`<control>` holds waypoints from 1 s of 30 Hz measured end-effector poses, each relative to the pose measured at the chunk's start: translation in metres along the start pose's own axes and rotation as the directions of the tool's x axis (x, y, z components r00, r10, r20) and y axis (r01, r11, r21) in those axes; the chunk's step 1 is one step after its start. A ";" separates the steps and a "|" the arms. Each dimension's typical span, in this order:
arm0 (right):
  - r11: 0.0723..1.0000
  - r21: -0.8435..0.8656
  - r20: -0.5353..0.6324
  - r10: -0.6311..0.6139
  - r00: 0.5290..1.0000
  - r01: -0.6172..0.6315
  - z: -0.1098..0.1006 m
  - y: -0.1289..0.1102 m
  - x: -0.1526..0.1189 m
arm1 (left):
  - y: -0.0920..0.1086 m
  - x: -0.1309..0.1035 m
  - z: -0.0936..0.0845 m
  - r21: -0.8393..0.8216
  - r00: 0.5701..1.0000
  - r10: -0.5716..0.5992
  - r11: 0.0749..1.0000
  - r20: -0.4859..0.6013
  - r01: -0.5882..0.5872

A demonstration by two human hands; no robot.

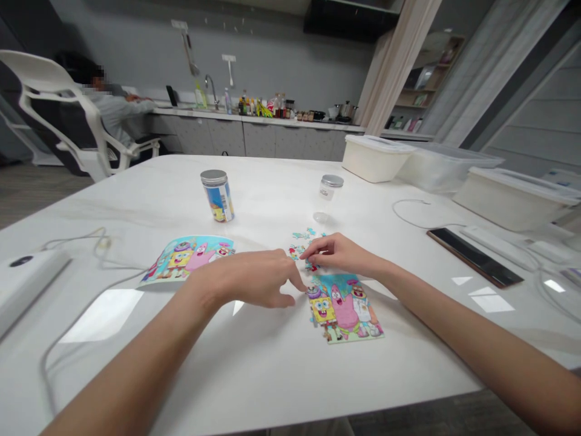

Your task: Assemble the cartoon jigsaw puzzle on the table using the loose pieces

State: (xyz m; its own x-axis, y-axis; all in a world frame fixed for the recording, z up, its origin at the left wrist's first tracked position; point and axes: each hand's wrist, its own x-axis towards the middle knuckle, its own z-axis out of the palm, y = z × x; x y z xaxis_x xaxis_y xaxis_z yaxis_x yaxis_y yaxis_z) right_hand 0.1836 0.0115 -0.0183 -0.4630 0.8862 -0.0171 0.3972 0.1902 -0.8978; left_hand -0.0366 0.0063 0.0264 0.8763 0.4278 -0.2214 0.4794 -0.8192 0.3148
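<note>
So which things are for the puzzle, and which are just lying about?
Seem to be for the puzzle:
- part-built puzzle
- loose pieces
- matching picture sheet
- probably the cartoon canister

Seem to be just lying about:
- dark flat device
- storage boxes
- clear jar, though I can't be sure

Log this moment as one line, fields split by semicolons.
left hand: at upper-left edge of puzzle; right hand: at loose pieces; puzzle: left edge uneven; picture sheet: left of puzzle; clear jar: lid on
</note>
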 end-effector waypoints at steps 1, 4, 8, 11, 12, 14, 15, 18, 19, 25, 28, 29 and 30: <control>1.000 0.017 0.000 0.022 1.000 -0.022 0.000 0.001 -0.001 | 0.000 0.000 0.001 -0.005 1.000 0.004 1.000 0.001 -0.004; 0.994 0.076 0.007 0.074 0.997 -0.074 0.000 0.003 -0.002 | -0.001 0.001 0.003 -0.022 1.000 0.022 1.000 0.015 -0.022; 0.988 0.115 0.022 0.098 0.995 -0.100 0.000 0.005 -0.001 | 0.000 0.002 0.003 -0.024 0.999 0.022 0.999 0.023 -0.022; 0.990 0.101 0.025 0.093 0.995 -0.095 0.000 0.005 -0.001 | 0.002 0.003 0.002 -0.026 0.999 0.034 0.999 0.031 -0.033; 0.991 0.094 0.024 0.091 0.996 -0.093 0.000 0.005 -0.001 | 0.003 0.003 0.002 -0.027 0.998 0.042 0.999 0.036 -0.041; 0.994 0.074 0.015 0.079 0.997 -0.080 0.000 0.003 -0.002 | 0.005 0.004 0.003 -0.026 0.998 0.054 0.998 0.044 -0.053; 0.996 0.061 0.010 0.067 0.998 -0.068 0.000 0.002 -0.002 | 0.005 0.004 0.003 -0.025 0.997 0.055 0.998 0.045 -0.054; 1.000 0.023 0.023 0.019 1.000 -0.019 0.001 -0.002 -0.005 | 0.005 0.005 0.005 -0.019 0.998 0.048 0.999 0.052 -0.047; 1.000 0.016 0.039 0.005 0.999 -0.005 0.002 -0.003 -0.006 | 0.005 0.006 0.006 -0.015 0.997 0.046 0.999 0.055 -0.045; 0.996 -0.080 0.108 -0.033 0.994 0.042 0.004 -0.006 -0.009 | 0.005 0.007 0.008 -0.007 0.997 0.036 0.999 0.067 -0.036; 0.992 -0.118 0.111 -0.039 0.993 0.052 0.005 -0.005 -0.009 | 0.006 0.008 0.008 -0.022 0.997 0.048 0.999 0.065 -0.047; 0.991 -0.122 0.110 -0.042 0.993 0.056 0.006 -0.005 -0.009 | 0.006 0.008 0.007 -0.031 0.997 0.051 0.998 0.063 -0.049; 0.990 -0.124 0.111 -0.045 0.993 0.059 0.006 -0.004 -0.009 | 0.006 0.007 0.007 -0.040 0.997 0.052 0.998 0.060 -0.050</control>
State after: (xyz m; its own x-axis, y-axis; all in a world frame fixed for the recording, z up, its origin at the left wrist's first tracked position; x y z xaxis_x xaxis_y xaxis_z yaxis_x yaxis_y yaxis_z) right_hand 0.1815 0.0001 -0.0168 -0.5655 0.8244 -0.0251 0.4648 0.2934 -0.8354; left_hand -0.0275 0.0016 0.0203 0.8957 0.3610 -0.2598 0.4369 -0.8236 0.3617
